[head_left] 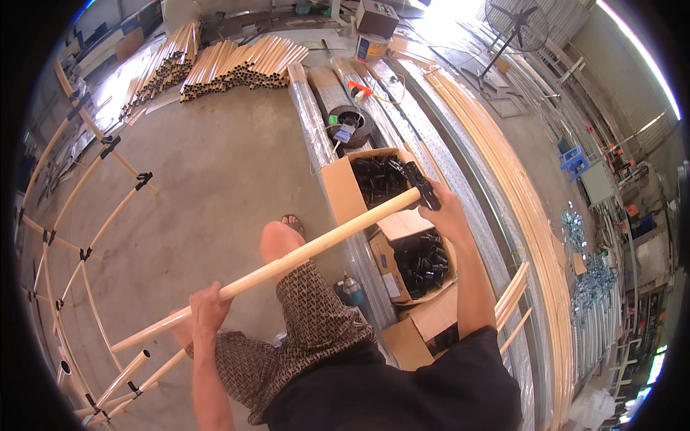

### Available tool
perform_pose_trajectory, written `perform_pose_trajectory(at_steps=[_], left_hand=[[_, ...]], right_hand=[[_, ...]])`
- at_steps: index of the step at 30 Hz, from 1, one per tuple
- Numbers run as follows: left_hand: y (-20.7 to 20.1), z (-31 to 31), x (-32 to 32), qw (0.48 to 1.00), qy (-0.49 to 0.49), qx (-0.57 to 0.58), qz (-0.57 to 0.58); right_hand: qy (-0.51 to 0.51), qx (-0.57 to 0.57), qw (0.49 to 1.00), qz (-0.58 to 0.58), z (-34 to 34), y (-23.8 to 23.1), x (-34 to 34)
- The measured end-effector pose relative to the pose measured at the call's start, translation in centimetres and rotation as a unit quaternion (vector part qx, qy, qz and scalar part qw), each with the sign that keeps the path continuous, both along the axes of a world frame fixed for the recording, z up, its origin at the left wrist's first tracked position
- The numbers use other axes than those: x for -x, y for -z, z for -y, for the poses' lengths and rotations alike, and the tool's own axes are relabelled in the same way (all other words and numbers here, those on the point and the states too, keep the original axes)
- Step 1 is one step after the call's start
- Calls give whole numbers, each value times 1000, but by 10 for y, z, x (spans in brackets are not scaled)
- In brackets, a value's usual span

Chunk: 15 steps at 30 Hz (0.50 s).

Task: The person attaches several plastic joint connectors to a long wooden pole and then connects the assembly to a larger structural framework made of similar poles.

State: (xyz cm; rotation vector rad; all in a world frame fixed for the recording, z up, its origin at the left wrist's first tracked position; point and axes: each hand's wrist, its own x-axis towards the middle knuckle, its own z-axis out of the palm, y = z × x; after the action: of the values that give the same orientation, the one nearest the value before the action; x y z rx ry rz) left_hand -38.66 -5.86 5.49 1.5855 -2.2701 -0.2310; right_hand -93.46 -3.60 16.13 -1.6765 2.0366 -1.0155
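A long cream-coloured pipe [316,246] slants across my lap, from low on the left up to the right. My left hand [209,307] is closed round it near its lower part. At the upper right end, my right hand [449,212] grips a black pipe connector [420,184], which sits against or on the pipe's end; how far it is pushed on is hidden. Below that end stand open cardboard boxes [339,192] full of black connectors [422,267]. On the left, a frame of cream pipes [100,164] is joined with black connectors [85,254].
Bundles of pipes [241,63] lie on the floor at the far left. Wrapped metal lengths [460,172] run beside the boxes. A black wheel [352,126], a blue-green power tool [351,289] and a standing fan [516,21] are nearby.
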Motion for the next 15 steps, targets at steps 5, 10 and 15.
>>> perform_pose_trajectory(at_steps=[5, 10, 15], left_hand=[[3, 3, -1, 999, -13, -13, 40], [-3, 5, 20, 999, 14, -12, 35], [-5, 9, 45, 997, 11, -28, 66]], right_hand=[[78, -80, 991, 71, 10, 33, -8], [37, -97, 994, 36, 11, 77, -32], [56, -94, 993, -34, 2, 72, -146]])
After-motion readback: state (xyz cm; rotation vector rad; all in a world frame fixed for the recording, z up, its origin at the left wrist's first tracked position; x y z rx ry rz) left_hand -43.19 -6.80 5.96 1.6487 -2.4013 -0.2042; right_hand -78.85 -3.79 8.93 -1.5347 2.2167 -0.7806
